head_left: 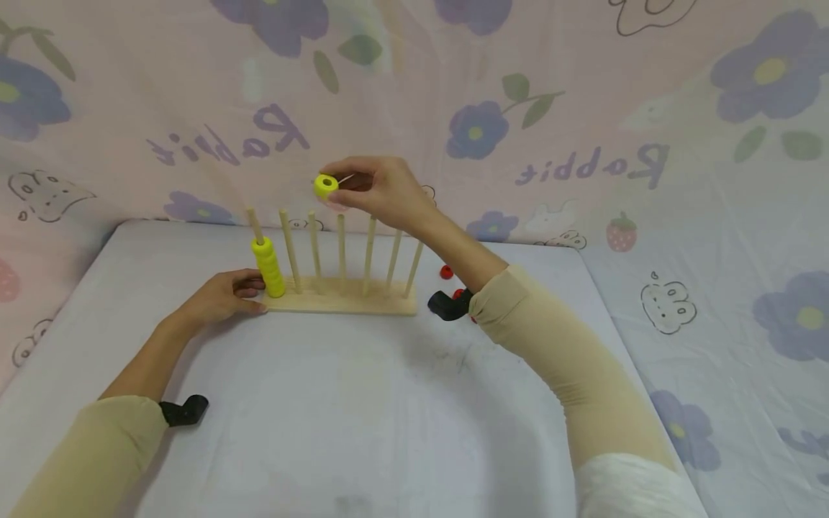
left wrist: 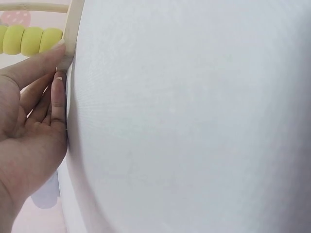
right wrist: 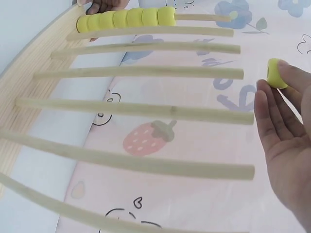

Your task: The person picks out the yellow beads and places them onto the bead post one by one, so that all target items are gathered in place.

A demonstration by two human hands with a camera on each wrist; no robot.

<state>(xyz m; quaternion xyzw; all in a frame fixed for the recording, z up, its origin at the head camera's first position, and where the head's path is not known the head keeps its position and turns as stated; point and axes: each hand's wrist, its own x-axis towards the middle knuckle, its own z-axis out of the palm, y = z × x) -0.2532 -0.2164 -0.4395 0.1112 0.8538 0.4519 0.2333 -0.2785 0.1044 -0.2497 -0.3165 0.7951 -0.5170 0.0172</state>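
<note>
A wooden peg rack (head_left: 343,306) with several upright dowels stands on the table. Yellow beads (head_left: 268,267) are stacked on its leftmost dowel, whose upper part is bare. At the rack's left end, my left hand (head_left: 223,296) grips the base, the thumb along its front edge (left wrist: 65,56). My right hand (head_left: 388,191) pinches a single yellow bead (head_left: 326,186) between thumb and fingers, above the dowel tops. The bead's hole shows in the head view. In the right wrist view, the held bead (right wrist: 276,74) is beyond the dowels' free ends, apart from the stack (right wrist: 126,19).
Some red beads (head_left: 447,272) lie right of the rack, partly hidden by the right forearm and its black wrist mount (head_left: 450,305). Another black mount (head_left: 185,411) is on the left wrist. A printed cloth (head_left: 388,93) hangs behind the white table (head_left: 324,417).
</note>
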